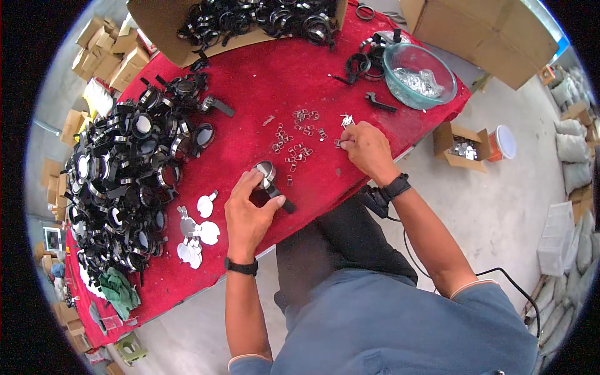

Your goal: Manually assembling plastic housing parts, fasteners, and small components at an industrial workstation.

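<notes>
My left hand (245, 215) grips a watch-like round metal piece with a black strap (267, 168) against the red cloth, fingers on its rim and thumb by the strap. Farther right, my right hand (371, 150) is closed in a pinch on a small metal clip (338, 143), partly hidden by the fingertips. Between the hands and beyond them lie several loose metal clips (299, 152). A little heap of thin white pieces (347, 120) sits just past my right fingertips. White tabbed discs (209, 232) are spread left of my left hand, some of them stacked.
A large pile of strapped round pieces (144, 147) covers the table's left side. At the far edge, a cardboard box (164, 31) holds more. A teal bowl (420, 100) with clear packets stands far right, beside a black strap part (380, 103). An open carton (441, 147) rests on the floor.
</notes>
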`<act>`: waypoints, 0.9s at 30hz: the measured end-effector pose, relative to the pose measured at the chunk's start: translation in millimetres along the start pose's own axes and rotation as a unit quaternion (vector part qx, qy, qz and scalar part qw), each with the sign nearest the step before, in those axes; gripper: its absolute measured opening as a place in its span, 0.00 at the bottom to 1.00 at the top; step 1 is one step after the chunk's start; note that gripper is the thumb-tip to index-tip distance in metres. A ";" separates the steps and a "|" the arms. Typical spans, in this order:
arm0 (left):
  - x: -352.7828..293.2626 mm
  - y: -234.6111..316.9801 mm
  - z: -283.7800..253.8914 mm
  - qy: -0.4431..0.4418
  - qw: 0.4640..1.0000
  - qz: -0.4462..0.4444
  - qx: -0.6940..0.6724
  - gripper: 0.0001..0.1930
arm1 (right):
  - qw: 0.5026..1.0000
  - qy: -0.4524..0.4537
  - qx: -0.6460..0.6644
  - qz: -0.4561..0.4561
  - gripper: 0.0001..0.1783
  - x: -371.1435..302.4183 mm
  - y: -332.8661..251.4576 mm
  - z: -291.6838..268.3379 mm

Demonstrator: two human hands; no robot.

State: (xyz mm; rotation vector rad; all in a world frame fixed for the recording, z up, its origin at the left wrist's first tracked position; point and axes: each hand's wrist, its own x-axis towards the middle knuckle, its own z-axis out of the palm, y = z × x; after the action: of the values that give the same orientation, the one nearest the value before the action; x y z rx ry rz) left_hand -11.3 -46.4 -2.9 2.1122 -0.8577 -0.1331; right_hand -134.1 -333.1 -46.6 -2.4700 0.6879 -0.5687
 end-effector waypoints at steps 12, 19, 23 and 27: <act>1.5 -3.8 -0.9 -0.007 1.000 -0.007 -0.019 0.34 | 0.944 -0.072 0.300 0.115 0.05 17.2 0.2 -14.3; -0.3 -2.8 -2.1 -0.003 1.000 -0.014 -0.001 0.34 | 0.887 -0.164 0.408 0.139 0.05 2.5 -49.5 -21.9; 3.8 -2.8 -1.3 -0.008 1.000 -0.005 0.009 0.35 | 0.926 -0.126 0.353 0.050 0.06 -14.2 -66.1 8.2; 2.8 -4.0 -2.1 -0.003 1.000 -0.008 0.008 0.35 | 0.938 -0.136 0.318 0.002 0.07 -25.6 -87.5 19.7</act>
State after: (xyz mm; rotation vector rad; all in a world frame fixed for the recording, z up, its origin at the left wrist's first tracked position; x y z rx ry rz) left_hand -6.3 -45.1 -4.0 2.1354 -0.8489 -0.1422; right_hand -113.2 -246.7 -18.6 -1.8836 0.3265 -0.3605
